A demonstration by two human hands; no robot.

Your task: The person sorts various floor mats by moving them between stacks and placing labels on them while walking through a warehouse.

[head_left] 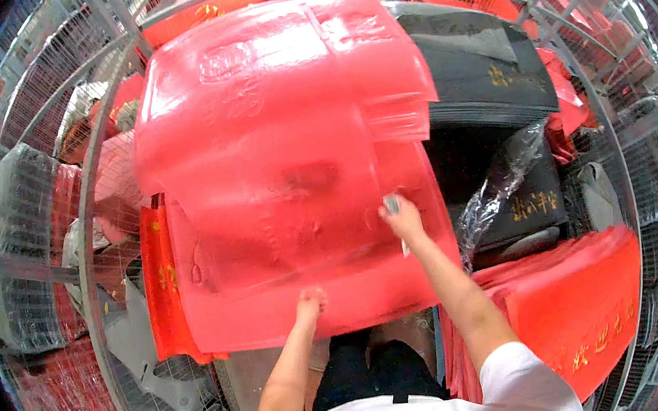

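A big glossy pinkish-red mat (281,142) with faint embossed marks lies bowed over a stack in front of me. My left hand (313,301) is over its near part, fingers curled in and slightly blurred; whether they pinch anything is hidden. Farther up and to the right, my right hand (402,220) is closed around a small grey object (391,205), too small to name. A thin white piece shows just below that hand. Layered mat edges (399,120) stick out at the right side of the stack.
Black mats (484,66) with gold lettering are piled at the right, with crumpled clear plastic wrap (501,186) beside them. Red mats (572,308) lean at the near right. An orange-red mat (163,281) hangs at the left. Metal mesh railings (90,208) surround the piles.
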